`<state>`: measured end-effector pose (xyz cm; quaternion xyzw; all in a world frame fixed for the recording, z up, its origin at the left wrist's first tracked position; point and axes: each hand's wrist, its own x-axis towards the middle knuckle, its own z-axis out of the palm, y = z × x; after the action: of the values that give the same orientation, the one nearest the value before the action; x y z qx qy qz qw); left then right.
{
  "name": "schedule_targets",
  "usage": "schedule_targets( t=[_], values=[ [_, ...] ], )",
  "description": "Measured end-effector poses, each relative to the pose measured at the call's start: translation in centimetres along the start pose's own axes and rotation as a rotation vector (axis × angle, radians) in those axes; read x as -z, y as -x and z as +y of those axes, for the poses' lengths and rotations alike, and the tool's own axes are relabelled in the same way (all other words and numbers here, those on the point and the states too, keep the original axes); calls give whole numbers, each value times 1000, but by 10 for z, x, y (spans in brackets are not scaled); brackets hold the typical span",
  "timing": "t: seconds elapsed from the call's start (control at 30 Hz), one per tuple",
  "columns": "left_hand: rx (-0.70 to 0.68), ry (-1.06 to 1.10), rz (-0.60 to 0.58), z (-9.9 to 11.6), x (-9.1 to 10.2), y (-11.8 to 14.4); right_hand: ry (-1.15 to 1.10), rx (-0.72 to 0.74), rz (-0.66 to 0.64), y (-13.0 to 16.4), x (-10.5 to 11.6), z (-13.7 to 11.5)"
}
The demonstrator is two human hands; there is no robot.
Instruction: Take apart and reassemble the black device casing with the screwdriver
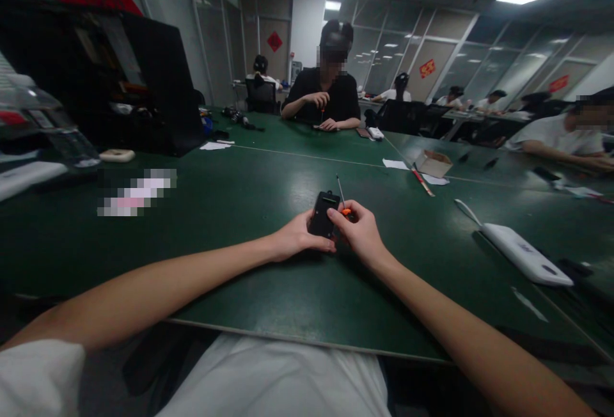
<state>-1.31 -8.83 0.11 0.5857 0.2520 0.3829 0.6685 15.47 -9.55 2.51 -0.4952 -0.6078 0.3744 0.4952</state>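
A small black case in two hands, screwdriver held aside.
At the sitter's twelve o'clock over the green table, the left hand clasps the case; the right hand grips the screwdriver, shaft towards twelve, thumb on the case: seemingly a steadying step. Driving would call for turning the tip down.

Over the green table, the small black rectangular case is before me between my left hand and my right hand, the slim orange-handled screwdriver just to its right. To my left the clear plastic bottle stands in front of what seems, in the dimness, a large black box. To my right lies the white oblong plastic device, the open brown cardboard box farther back, and a person in a black shirt is at the table's far side.
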Motion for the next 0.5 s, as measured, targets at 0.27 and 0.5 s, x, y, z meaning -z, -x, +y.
schedule_targets(
  t=[0.27,0.5],
  values=[
    [32,22,10,-2,2,-7,-102,-82,-35,-10,3,2],
    [23,106,173,-2,15,-19,-315,-294,-36,-29,16,11]
  ],
)
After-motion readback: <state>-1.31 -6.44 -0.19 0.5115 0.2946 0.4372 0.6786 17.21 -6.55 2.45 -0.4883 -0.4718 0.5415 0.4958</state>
